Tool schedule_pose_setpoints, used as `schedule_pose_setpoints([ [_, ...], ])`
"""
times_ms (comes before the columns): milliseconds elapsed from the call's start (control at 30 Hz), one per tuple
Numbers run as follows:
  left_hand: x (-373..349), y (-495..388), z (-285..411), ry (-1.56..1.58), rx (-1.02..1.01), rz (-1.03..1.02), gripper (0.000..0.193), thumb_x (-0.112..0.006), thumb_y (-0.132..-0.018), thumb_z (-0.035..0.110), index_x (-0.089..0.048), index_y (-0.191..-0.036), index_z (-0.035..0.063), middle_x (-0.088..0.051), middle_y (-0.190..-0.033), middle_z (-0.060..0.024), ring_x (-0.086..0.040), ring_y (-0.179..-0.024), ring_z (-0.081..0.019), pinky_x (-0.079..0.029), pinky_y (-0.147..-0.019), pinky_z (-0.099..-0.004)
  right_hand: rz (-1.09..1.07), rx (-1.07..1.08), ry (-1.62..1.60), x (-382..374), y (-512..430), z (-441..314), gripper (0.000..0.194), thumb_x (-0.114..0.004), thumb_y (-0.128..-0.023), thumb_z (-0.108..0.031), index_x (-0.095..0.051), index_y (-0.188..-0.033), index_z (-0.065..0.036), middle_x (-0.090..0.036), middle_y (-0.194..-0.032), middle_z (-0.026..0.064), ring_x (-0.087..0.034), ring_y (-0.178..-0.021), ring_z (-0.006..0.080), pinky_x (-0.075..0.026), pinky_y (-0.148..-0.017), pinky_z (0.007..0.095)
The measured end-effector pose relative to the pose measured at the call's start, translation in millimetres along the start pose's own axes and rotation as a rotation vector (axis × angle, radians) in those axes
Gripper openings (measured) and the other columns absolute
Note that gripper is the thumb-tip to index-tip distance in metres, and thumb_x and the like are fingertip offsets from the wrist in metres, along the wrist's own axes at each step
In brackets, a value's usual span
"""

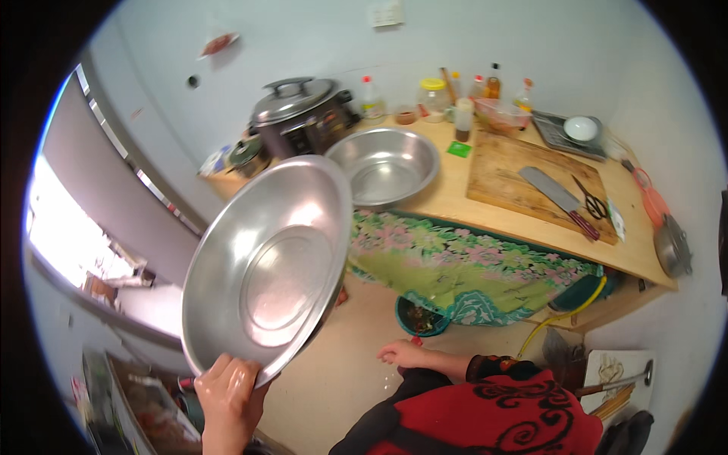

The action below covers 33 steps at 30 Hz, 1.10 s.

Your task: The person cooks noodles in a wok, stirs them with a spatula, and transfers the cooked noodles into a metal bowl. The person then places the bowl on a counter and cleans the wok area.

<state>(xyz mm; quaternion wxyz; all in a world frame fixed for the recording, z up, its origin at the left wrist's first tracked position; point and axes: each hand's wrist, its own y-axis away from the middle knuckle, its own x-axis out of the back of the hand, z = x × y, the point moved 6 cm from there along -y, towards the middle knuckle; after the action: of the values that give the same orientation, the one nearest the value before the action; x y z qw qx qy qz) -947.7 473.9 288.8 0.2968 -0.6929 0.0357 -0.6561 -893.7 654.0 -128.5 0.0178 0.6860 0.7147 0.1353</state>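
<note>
My left hand (pixel 227 381), wet on the back, grips the rim of a large stainless steel basin (pixel 290 278). The basin is tilted up on its side, and its hollow inside shows nothing in it. My right hand (pixel 401 354) hangs over the floor in front of my body with the fingers loosely bent, and I see nothing held in it. Just beyond that hand, a teal bucket (pixel 406 324) with food scraps stands on the floor. A second stainless steel basin (pixel 392 142) rests on the wooden counter (pixel 438 205), behind the raised one.
On the counter are a cutting board (pixel 500 165) with a cleaver (pixel 549 187) and scissors (pixel 594 205), an electric cooker (pixel 296 119), bottles and a scale (pixel 554 133). A floral cloth (pixel 455 267) hangs below. Near the right wall runs a yellow hose (pixel 586 304).
</note>
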Motion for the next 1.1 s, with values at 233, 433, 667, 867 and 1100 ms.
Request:
schedule_pose_setpoints([
  [233, -102.3, -161.3, 10.3, 0.079, -0.225, 0.077, 0.027, -0.075, -0.060, 0.004, -0.055, -0.077, 0.0027, -0.052, -0.065, -0.0092, -0.051, -0.059, -0.0272, -0.040, -0.051, -0.0365, 0.186, 0.057, 0.100, 89.7, 1.0, -15.3, 0.022, -0.052, -0.082, -0.008, -0.063, -0.100, -0.002, -0.067, -0.088, 0.0129, -0.064, -0.080, 0.0227, -0.050, -0.073, 0.0327],
  [433, -189.5, -241.4, 5.3, 0.122, -0.275, 0.116, 0.020, -0.071, -0.067, 0.008, -0.053, -0.076, 0.0048, -0.053, -0.066, -0.0090, -0.053, -0.063, -0.0269, -0.042, -0.055, -0.0377, 0.312, -0.005, 0.149, 146.0, 16.8, 17.4, 0.023, -0.050, -0.087, -0.011, -0.062, -0.104, -0.003, -0.066, -0.087, 0.0106, -0.065, -0.077, 0.0185, -0.051, -0.070, 0.0317],
  [667, -256.3, -271.5, -10.5, 0.114, -0.252, 0.053, 0.019, -0.069, -0.071, 0.010, -0.053, -0.080, 0.0057, -0.054, -0.069, -0.0098, -0.054, -0.066, -0.0288, -0.043, -0.056, -0.0405, 0.362, -0.063, -0.008, 166.7, 22.6, 33.6, 0.022, -0.049, -0.087, -0.010, -0.062, -0.103, -0.002, -0.065, -0.086, 0.0109, -0.064, -0.075, 0.0181, -0.051, -0.069, 0.0304],
  [867, -293.0, -279.0, 0.7, 0.135, -0.213, 0.007, 0.019, -0.068, -0.073, 0.010, -0.054, -0.084, 0.0060, -0.056, -0.071, -0.0112, -0.056, -0.071, -0.0294, -0.045, -0.059, -0.0405, 0.356, -0.079, -0.027, 179.6, 23.1, 36.7, 0.023, -0.054, -0.084, -0.013, -0.063, -0.101, -0.003, -0.065, -0.087, 0.0136, -0.063, -0.080, 0.0244, -0.048, -0.073, 0.0350],
  [1100, -274.2, -269.5, -7.1, 0.291, -0.144, -0.076, 0.061, -0.063, -0.067, 0.004, -0.046, -0.126, 0.0100, -0.046, -0.123, -0.0183, -0.041, -0.118, -0.0377, -0.034, -0.099, -0.0458, 0.203, -0.114, -0.086, 170.7, -19.3, 26.8, 0.020, -0.051, -0.090, -0.008, -0.062, -0.105, 0.001, -0.066, -0.095, 0.0108, -0.063, -0.083, 0.0168, -0.050, -0.075, 0.0270],
])
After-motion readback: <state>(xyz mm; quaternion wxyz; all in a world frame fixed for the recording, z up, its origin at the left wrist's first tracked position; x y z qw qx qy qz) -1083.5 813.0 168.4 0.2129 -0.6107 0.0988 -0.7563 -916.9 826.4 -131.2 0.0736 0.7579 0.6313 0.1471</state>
